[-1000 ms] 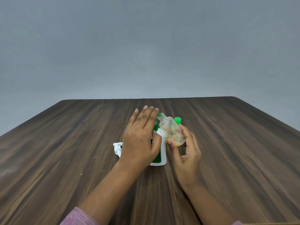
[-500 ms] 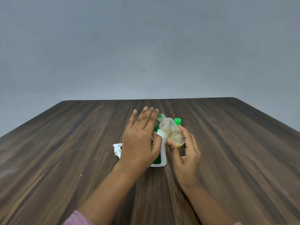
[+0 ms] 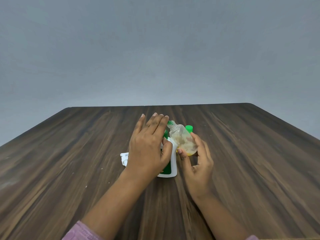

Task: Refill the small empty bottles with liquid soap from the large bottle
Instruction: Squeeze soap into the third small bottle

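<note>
The large white bottle [image 3: 173, 158] with a green label stands mid-table. My left hand [image 3: 149, 146] lies over it with straight fingers and its thumb pressed on the bottle's shoulder. My right hand [image 3: 195, 161] grips a small clear bottle [image 3: 182, 139], tilted with its open mouth toward my left fingertips. A little yellowish, foamy liquid sits in its base. A small green piece [image 3: 168, 122] shows right at that mouth; what it belongs to is hidden. Another green piece [image 3: 165, 134] peeks out under my left fingers.
A white pump head [image 3: 124, 157] lies on the dark wooden table [image 3: 69, 161] left of the large bottle. A green cap [image 3: 189, 128] shows just behind the small bottle. A plain grey wall rises beyond the table's far edge.
</note>
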Available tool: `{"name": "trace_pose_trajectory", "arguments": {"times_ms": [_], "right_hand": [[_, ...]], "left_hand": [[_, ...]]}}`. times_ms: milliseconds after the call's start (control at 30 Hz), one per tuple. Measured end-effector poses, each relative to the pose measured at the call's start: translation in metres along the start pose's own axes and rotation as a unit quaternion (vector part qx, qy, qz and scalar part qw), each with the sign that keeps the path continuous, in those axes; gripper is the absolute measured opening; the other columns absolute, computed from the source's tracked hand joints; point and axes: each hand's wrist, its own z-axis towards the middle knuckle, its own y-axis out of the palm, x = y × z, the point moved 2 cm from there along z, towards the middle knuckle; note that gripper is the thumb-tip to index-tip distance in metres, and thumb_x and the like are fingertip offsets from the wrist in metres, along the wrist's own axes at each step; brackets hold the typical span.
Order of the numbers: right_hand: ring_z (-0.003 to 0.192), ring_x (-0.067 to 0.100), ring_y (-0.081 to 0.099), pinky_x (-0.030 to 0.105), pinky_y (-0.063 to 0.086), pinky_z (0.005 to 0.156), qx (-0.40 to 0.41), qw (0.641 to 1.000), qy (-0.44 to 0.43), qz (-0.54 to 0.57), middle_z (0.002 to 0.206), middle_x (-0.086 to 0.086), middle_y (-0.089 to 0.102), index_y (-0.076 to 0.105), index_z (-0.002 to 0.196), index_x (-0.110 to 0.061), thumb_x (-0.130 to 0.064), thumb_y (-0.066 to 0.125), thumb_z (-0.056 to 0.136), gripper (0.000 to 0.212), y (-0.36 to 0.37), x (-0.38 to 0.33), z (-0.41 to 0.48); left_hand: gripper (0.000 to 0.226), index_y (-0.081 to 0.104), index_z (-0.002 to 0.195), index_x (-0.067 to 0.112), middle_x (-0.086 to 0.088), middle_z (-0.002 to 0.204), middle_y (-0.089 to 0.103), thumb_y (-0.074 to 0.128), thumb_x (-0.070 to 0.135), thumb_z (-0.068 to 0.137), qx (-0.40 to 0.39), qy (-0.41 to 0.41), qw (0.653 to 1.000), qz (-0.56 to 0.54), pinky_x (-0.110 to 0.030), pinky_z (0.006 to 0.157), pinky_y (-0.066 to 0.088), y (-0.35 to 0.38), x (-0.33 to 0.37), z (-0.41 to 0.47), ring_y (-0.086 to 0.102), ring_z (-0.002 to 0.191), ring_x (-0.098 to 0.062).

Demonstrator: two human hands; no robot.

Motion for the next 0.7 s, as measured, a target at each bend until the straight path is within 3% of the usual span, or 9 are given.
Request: {"name": "trace_pose_trajectory", "arguments": {"times_ms": [300, 700], "right_hand": [[0.112, 0.001, 0.055, 0.012, 0.047, 0.086, 0.005, 1.0, 0.001, -0.011, 0.12, 0.005, 0.057, 0.052, 0.129, -0.006, -0.01, 0.065, 0.086, 0.044, -0.002, 0.003, -0.002], [0.112, 0.006, 0.057, 0.017, 0.051, 0.086, 0.0, 1.0, 0.007, -0.008, 0.121, 0.004, 0.057, 0.052, 0.129, -0.005, -0.015, 0.064, 0.088, 0.045, -0.002, 0.002, -0.002]], "left_hand": [[0.055, 0.058, 0.126, 0.0, -0.011, 0.129, 0.06, 0.039, 0.017, 0.078, 0.004, -0.017, 1.0, -0.013, -0.042, 0.112, 0.027, 0.008, 0.0, -0.011, 0.051, 0.126, -0.025], [0.054, 0.058, 0.127, 0.001, -0.01, 0.13, 0.06, 0.039, 0.019, 0.08, 0.001, -0.021, 1.0, -0.005, -0.04, 0.111, 0.027, 0.005, 0.003, -0.009, 0.051, 0.126, -0.024]]}}
